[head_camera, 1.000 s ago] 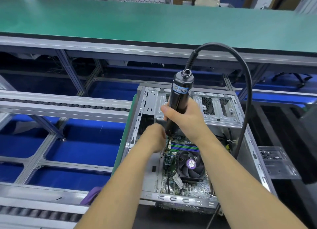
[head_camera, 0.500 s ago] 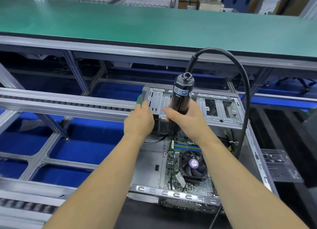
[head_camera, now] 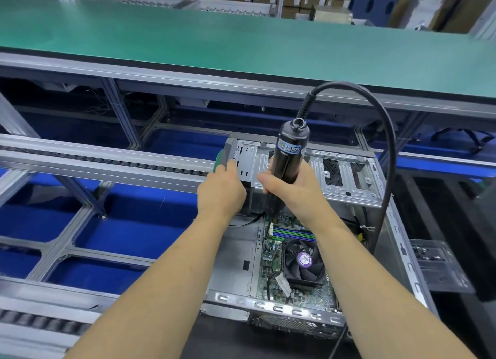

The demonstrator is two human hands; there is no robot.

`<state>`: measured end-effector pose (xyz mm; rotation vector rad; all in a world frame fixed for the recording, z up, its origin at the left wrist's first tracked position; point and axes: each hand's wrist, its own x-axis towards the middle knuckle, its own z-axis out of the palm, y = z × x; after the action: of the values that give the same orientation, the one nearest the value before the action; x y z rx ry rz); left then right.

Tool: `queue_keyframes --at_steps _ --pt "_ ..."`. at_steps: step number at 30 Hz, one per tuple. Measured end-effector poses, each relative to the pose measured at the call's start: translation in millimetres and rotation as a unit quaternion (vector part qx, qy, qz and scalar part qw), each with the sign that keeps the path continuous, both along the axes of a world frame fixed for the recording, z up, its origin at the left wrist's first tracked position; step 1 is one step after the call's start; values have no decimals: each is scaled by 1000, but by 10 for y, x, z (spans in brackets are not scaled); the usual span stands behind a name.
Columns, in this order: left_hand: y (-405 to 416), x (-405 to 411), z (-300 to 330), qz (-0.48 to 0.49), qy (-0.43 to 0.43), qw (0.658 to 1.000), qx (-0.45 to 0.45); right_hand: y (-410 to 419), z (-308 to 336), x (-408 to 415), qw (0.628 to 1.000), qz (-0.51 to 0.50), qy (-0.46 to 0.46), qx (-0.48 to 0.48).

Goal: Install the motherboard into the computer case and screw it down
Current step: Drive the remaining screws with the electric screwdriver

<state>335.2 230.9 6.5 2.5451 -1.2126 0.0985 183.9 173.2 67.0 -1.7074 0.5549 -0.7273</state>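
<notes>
Since a second ago, our left hand (head_camera: 221, 190) has come up out of the case (head_camera: 397, 240) and now rests on its far left corner, fingers curled over the metal edge beside a green part we cannot identify. Our right hand (head_camera: 291, 186) keeps its grip on the black electric screwdriver (head_camera: 288, 160), thumb and fingers wrapped round the barrel, and the tool stands nearly upright with its lower end down inside the case, near the far edge of the motherboard (head_camera: 281, 286); the tip itself is hidden behind the hand and wrist, so we cannot tell whether it touches a screw. A thick black cable (head_camera: 386, 154) rises from the top of the screwdriver, arcs to the right and drops down along the right side of the case. We see the motherboard lying flat on the case floor, toward the right half, with a black cooling fan (head_camera: 304, 263) bearing a purple sticker on top of it and green and purple memory sticks (head_camera: 292, 233) just beyond the fan. A perforated metal drive bracket (head_camera: 338, 176) spans the far end of the case behind both hands. Our case sits on a dark surface between roller rails (head_camera: 102, 161) on the left and a clear plastic tray (head_camera: 437, 264) on the right. A long green table (head_camera: 241, 44) runs across the background.
</notes>
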Motion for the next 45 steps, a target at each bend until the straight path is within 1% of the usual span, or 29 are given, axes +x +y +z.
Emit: queue_keyframes --at_steps 3,6,9,11,13,14,15,16,17,18,19,20,21,23,24,25,27,29,30,32,35,38,40,43,45 --pt "-9 1 8 3 -1 1000 -2 -1 13 -15 1000 -14 -18 18" --pt "-1 4 29 1 -4 1000 2 15 72 -95 997 -55 -44 21" --pt "11 0 39 -6 -26 1000 -7 -27 218 -280 984 -121 -125 29" --pt "26 -16 56 -21 -81 996 -5 -76 328 -475 963 -173 -198 50" --pt "31 -75 68 -69 -162 984 -5 -130 384 -700 930 -238 -266 86" --pt "21 -144 74 -100 -183 978 -19 -156 378 -815 912 -264 -295 107" --pt "-2 -249 65 -128 -172 975 -53 -182 353 -922 895 -287 -316 130" --pt "-38 -388 60 -157 -115 976 -100 -209 318 -1019 879 -305 -332 154" --pt "-77 -558 79 -182 -5 973 -139 -232 271 -1103 866 -317 -343 179" --pt "-125 -747 118 -196 133 959 -153 -245 220 -1177 857 -323 -352 195" --pt "-186 -922 136 -209 249 934 -146 -248 169 -1240 851 -324 -358 206" --pt "-245 -1065 143 -227 313 914 -124 -243 125 -1297 849 -324 -361 213" --pt "-288 -1169 132 -245 333 906 -90 -241 95 -1348 847 -323 -363 217" --pt "-299 -1262 32 -255 323 911 -37 -251 71 -1454 841 -331 -368 219" --pt "-276 -1247 -31 -239 302 922 -35 -260 69 -1503 839 -333 -371 220" --pt "-255 -1212 -96 -215 270 937 -50 -276 68 -1553 836 -335 -374 220" --pt "-229 -1104 -162 -165 188 961 -116 -301 63 -1636 831 -336 -379 228" --pt "-281 -979 -98 -151 108 964 -191 -321 54 -1664 830 -329 -382 237" --pt "-336 -910 -45 -145 91 963 -209 -329 51 -1651 832 -326 -379 239" --pt "-487 -760 64 -115 108 969 -193 -349 43 -1579 838 -326 -367 238" --pt "-645 -632 132 -83 157 979 -104 -377 19 -1394 860 -324 -325 224" --pt "-726 -587 162 -111 151 979 -73 -410 -16 -1230 885 -314 -276 203" --pt "-782 -554 211 -128 156 979 -43 -433 -20 -1164 896 -298 -262 200" --pt "-835 -487 315 -140 173 975 10 -466 12 -1090 904 -277 -253 204" --pt "-857 -450 397 -151 147 976 53 -488 31 -1056 906 -270 -250 209"
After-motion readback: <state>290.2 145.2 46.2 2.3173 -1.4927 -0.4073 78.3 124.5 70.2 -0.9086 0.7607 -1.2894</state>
